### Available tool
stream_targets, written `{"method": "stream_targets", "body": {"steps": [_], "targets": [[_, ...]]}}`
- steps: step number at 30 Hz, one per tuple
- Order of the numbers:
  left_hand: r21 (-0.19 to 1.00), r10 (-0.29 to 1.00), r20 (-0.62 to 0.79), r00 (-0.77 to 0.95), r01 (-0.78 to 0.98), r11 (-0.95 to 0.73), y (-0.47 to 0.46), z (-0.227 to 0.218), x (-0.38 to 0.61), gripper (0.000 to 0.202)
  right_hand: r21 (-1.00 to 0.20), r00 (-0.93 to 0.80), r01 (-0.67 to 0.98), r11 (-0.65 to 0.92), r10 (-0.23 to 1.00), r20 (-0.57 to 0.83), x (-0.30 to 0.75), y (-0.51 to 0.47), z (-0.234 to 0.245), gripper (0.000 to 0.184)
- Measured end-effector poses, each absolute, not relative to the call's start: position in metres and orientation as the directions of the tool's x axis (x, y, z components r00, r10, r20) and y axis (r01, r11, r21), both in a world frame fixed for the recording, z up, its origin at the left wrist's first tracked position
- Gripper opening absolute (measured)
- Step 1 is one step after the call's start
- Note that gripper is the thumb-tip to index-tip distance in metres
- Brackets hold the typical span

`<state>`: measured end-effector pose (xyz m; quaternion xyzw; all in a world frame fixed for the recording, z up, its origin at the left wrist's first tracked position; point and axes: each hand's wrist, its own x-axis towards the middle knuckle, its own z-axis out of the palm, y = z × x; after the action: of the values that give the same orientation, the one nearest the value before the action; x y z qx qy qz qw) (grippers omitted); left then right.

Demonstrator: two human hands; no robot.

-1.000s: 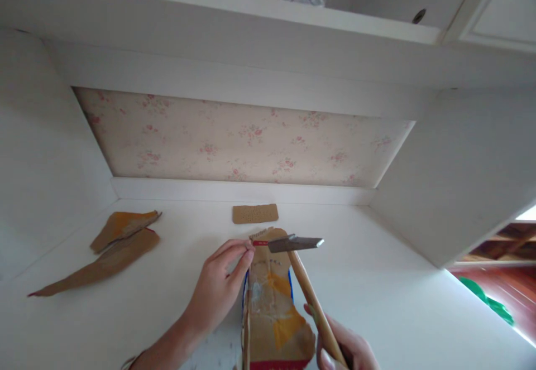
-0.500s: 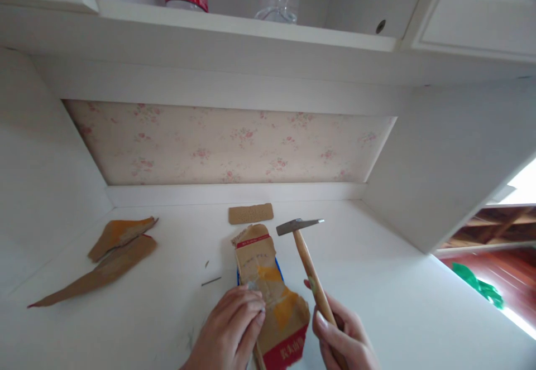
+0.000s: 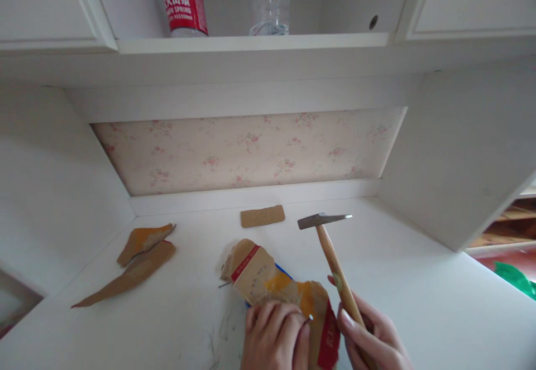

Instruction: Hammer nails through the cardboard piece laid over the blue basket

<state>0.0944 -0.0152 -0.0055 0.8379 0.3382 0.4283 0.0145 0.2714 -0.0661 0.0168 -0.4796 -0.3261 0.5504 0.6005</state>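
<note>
My right hand (image 3: 371,334) grips the wooden handle of a hammer (image 3: 333,258). The hammer's metal head points up, raised and apart from the cardboard. My left hand (image 3: 274,334) is closed over a torn piece of brown cardboard (image 3: 255,269) with red bands and orange patches. A small shiny nail head (image 3: 310,318) sticks out beside its thumb and fingertips; the rest of that nail is hidden. Under the cardboard shows the edge of something blue (image 3: 283,270). Another thin nail (image 3: 224,286) lies by the cardboard's left edge.
Torn cardboard scraps (image 3: 144,258) lie at the left, and a small cardboard strip (image 3: 262,216) lies near the back. Dark marks streak the white tabletop (image 3: 201,314). Overhead, a shelf (image 3: 251,44) holds a red-labelled bottle (image 3: 184,7) and a clear bottle (image 3: 270,7). White panels stand at both sides.
The cardboard has turned, its lower end swinging right. My left hand has moved right with it, and a nail head now shows at its fingers. The hammer stays raised; the view has shifted.
</note>
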Motion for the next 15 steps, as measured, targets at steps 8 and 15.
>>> {"method": "stream_targets", "body": {"steps": [8, 15], "targets": [[0.316, 0.615, 0.688, 0.385, 0.604, -0.732, -0.024, -0.001, 0.117, 0.011, -0.93, 0.205, -0.362, -0.066, 0.967, -0.149, 0.278, -0.07, 0.014, 0.071], [0.347, 0.663, 0.69, 0.289, 0.672, -0.654, -0.03, 0.003, 0.144, 0.013, -0.954, 0.205, -0.281, -0.103, 0.965, -0.164, 0.281, -0.071, 0.017, 0.085]]}}
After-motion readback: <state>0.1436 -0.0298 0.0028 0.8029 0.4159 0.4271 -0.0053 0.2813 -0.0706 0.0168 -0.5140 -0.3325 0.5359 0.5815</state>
